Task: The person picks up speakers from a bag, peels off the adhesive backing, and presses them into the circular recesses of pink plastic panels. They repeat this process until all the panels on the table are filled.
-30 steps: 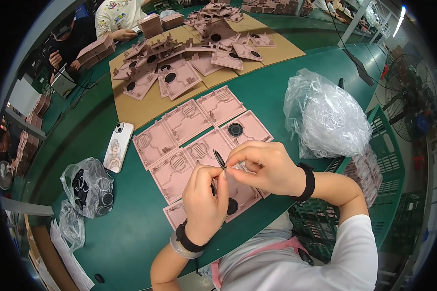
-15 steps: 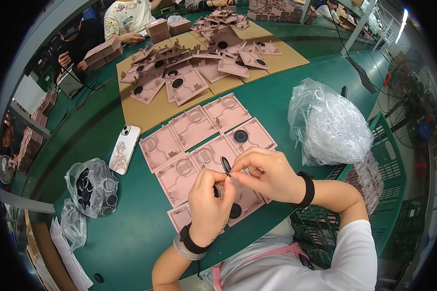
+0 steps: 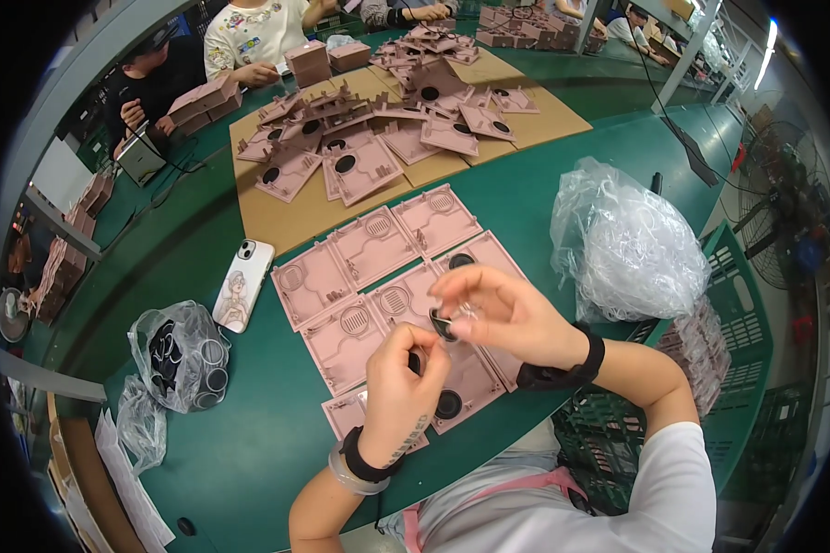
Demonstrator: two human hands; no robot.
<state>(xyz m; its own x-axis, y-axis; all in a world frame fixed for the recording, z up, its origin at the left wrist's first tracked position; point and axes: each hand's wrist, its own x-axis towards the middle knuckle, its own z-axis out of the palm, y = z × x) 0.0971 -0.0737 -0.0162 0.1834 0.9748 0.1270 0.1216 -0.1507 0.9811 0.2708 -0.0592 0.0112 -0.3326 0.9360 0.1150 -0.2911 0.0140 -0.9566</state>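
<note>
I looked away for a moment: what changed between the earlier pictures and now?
The right hand has opened its pinch and lifted slightly away from the left hand, with something clear, too blurred to name, at its fingertips. The left hand still holds the dark disc. The pink panels, phone and large clear bag stayed put.
</note>
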